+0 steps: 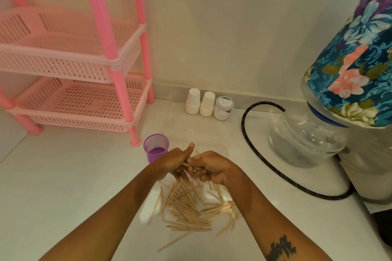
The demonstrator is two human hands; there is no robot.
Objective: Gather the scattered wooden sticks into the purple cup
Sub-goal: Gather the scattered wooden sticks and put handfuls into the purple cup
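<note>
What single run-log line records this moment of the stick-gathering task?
phase: gathering | left hand and right hand: holding few sticks together | purple cup: no sticks visible | stick pile: on counter

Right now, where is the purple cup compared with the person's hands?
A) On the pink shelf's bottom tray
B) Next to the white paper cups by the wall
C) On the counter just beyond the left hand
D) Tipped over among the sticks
C: the purple cup stands upright on the white counter, just past the left hand, in front of the pink shelf, while the wooden sticks lie nearer the person.
</note>
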